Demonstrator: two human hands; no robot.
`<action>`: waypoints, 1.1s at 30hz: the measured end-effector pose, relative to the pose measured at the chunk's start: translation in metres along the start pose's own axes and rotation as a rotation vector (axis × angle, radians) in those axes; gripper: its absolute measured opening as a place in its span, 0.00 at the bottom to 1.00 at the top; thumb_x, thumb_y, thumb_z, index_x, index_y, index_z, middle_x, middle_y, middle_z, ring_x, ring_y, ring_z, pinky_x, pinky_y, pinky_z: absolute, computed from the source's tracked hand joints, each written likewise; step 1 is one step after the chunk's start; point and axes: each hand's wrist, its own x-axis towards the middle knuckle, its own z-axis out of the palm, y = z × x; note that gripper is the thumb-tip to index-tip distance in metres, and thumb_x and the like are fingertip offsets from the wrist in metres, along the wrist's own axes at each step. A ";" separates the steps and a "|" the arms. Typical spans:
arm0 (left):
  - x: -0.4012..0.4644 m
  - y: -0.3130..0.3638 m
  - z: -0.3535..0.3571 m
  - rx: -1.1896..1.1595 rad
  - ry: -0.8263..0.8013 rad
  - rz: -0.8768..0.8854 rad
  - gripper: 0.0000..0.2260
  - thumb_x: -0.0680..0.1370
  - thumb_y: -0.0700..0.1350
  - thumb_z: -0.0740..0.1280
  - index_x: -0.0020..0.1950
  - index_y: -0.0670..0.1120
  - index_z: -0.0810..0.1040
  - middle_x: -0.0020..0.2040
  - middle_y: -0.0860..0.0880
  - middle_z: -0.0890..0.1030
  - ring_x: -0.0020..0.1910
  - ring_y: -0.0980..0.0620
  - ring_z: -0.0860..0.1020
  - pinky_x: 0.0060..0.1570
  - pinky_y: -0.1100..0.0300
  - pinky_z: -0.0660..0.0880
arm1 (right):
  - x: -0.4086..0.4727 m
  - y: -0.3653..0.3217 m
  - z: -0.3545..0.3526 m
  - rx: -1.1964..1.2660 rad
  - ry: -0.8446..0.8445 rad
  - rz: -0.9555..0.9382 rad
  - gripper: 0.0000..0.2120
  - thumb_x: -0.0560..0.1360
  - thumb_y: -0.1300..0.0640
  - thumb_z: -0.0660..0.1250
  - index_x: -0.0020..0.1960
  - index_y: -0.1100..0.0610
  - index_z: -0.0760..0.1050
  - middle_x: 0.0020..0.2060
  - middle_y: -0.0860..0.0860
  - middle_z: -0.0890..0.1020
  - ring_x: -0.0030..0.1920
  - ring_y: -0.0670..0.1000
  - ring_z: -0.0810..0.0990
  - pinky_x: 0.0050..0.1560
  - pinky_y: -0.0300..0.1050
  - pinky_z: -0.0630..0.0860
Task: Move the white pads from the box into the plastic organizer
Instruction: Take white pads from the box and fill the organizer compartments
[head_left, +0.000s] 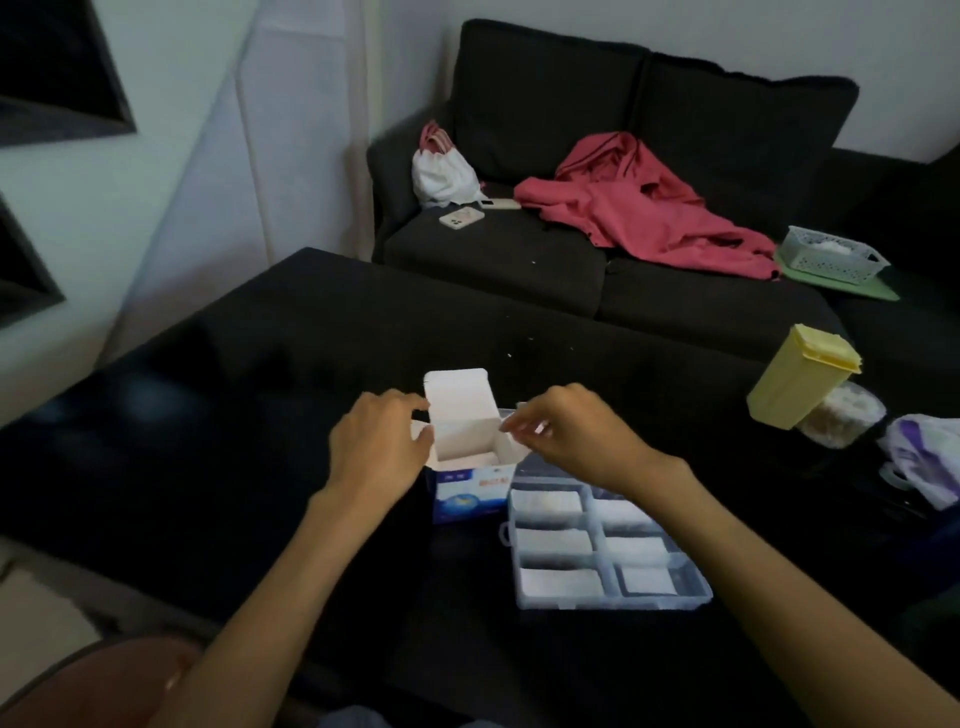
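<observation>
Organizer (691, 592) touches box (467, 493); open table (260, 364) lies left.

We reach both bare forearms forward, wrists level. Our left hand (379, 447) has its fingers curled forward and its thumb pressed inward toward the right. Our right hand (566, 436) sits just beside it, palm down, fingers bent, with fingertips (511, 423) pinched together pointing toward the left hand.

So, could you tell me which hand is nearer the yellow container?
The right hand, over the organizer's far end, beside the box; the left hand holds the box's far side from the yellow container.
</observation>
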 end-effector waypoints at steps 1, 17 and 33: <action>0.003 -0.001 0.005 0.004 -0.061 -0.006 0.16 0.78 0.50 0.64 0.66 0.53 0.73 0.61 0.50 0.77 0.58 0.51 0.75 0.43 0.59 0.70 | 0.010 -0.001 0.008 -0.021 -0.027 0.012 0.11 0.76 0.59 0.66 0.57 0.54 0.80 0.53 0.51 0.82 0.51 0.46 0.80 0.54 0.44 0.78; 0.003 -0.015 0.018 -0.608 -0.377 -0.215 0.03 0.75 0.47 0.67 0.45 0.49 0.77 0.46 0.48 0.80 0.47 0.48 0.80 0.47 0.52 0.79 | -0.016 0.000 0.041 -0.031 0.017 0.009 0.10 0.75 0.53 0.67 0.55 0.51 0.81 0.53 0.48 0.82 0.53 0.47 0.77 0.54 0.40 0.74; -0.015 -0.015 0.034 -0.369 -0.074 -0.120 0.11 0.76 0.54 0.66 0.57 0.53 0.79 0.53 0.52 0.81 0.50 0.49 0.79 0.39 0.60 0.68 | -0.010 -0.011 0.064 -0.103 0.052 0.062 0.13 0.78 0.56 0.62 0.61 0.53 0.77 0.57 0.53 0.79 0.57 0.52 0.77 0.57 0.44 0.74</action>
